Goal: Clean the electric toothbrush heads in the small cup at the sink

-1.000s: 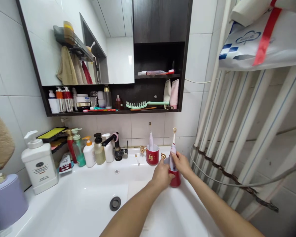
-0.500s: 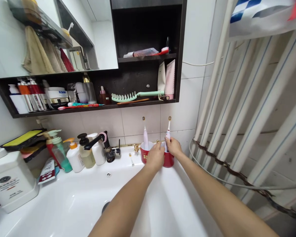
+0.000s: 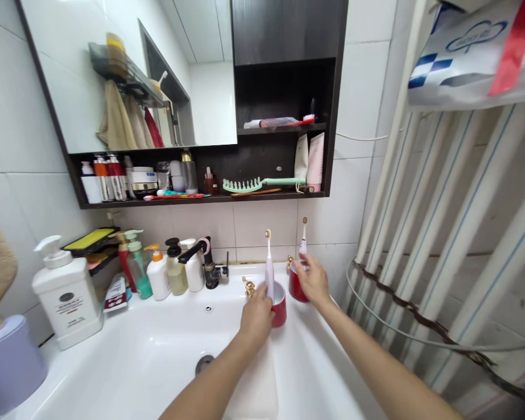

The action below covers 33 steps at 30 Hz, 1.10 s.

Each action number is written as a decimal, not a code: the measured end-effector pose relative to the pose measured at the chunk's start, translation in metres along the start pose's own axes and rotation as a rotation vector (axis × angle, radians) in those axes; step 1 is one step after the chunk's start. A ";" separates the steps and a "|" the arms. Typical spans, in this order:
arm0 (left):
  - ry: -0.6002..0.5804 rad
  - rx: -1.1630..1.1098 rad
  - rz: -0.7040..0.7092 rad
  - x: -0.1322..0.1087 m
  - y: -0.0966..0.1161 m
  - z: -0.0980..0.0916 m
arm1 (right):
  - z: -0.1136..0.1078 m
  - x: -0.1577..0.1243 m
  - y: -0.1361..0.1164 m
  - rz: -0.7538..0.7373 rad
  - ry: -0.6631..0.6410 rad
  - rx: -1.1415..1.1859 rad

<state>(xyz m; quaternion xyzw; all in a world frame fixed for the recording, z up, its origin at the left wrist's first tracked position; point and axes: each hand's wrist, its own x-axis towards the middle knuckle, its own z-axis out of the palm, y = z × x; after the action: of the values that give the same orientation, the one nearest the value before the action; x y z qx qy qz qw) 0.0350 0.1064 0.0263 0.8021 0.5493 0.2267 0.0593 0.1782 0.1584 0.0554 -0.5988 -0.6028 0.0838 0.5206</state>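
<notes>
My left hand (image 3: 256, 318) is wrapped round a red cup (image 3: 279, 304) over the white sink (image 3: 149, 361). A pink electric toothbrush (image 3: 269, 262) stands upright in that cup. My right hand (image 3: 312, 283) grips a second red cup (image 3: 295, 286) on the sink's back right corner. Another electric toothbrush (image 3: 303, 240) with a white and pink body stands in it.
A black tap (image 3: 205, 265) stands at the back of the sink, with pump bottles (image 3: 157, 271) and a large white dispenser (image 3: 67, 294) to its left. A dark shelf (image 3: 201, 198) above holds cosmetics and a green comb (image 3: 254, 185). White radiator pipes (image 3: 441, 233) run along the right.
My left hand has pulled one red cup with its toothbrush away from the wall toward me. The right hand stays on the other cup at the back corner. The camera has tilted.
</notes>
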 end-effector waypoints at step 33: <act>-0.172 -1.440 -0.439 -0.161 0.025 -0.026 | -0.024 -0.165 -0.123 0.468 -0.494 1.165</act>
<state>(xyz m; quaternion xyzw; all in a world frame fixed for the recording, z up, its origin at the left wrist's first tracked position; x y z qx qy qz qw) -0.0020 -0.0532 0.0097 0.4523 0.4062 0.4489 0.6549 0.0748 -0.0202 0.0682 -0.2985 -0.4148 0.6402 0.5735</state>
